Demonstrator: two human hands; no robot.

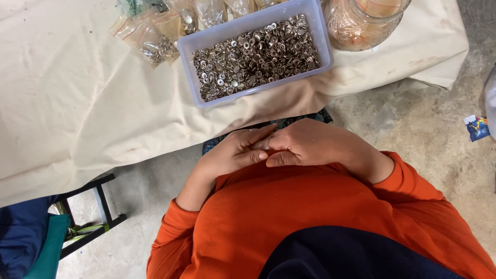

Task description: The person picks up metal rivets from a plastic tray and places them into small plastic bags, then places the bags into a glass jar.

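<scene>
Left hand (232, 153) and right hand (305, 144) loosely folded together, seemingly empty; overfull snap-fastener tub (199, 44) at 12 o'clock could spill if the cloth (77, 103) is tugged.

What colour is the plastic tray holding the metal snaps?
Pale lavender-blue translucent rectangular plastic tray, seen in the head view.

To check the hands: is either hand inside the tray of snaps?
No, both hands rest together near the body, apart from the tray.
</scene>
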